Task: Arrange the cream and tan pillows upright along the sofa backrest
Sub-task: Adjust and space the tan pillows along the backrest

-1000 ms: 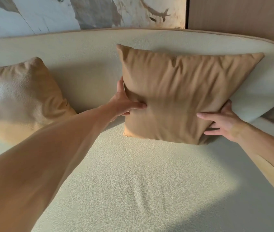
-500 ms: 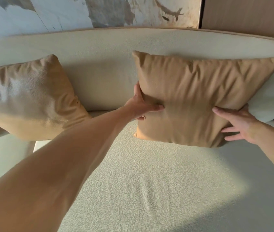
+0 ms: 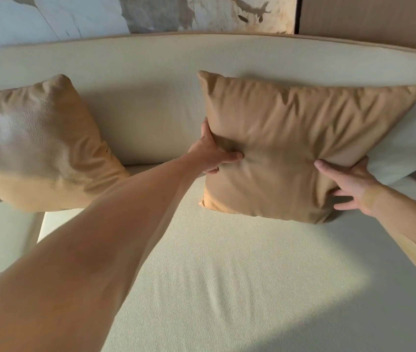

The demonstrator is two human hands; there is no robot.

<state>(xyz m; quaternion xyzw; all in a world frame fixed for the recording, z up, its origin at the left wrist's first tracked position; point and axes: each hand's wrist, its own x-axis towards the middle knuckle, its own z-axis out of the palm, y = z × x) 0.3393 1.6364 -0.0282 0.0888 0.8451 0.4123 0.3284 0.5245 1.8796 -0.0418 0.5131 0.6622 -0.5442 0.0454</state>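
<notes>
The left pillow (image 3: 36, 146) runs off the frame's left edge. Behind the right pillow (image 3: 298, 146), the left hand's (image 3: 212, 151) fingers are hidden; so is part of the backrest (image 3: 151, 85).

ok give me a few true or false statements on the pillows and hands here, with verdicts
1. Both hands touch the tan pillow. True: the left hand holds its left edge, the right hand its lower right.
2. The tan pillow lies flat on the seat. False: it stands against the backrest.
3. A second pillow sits further left. True.
4. The two pillows touch. False: bare backrest shows between them.
5. The left hand's thumb presses into the tan pillow's front. True.
</notes>
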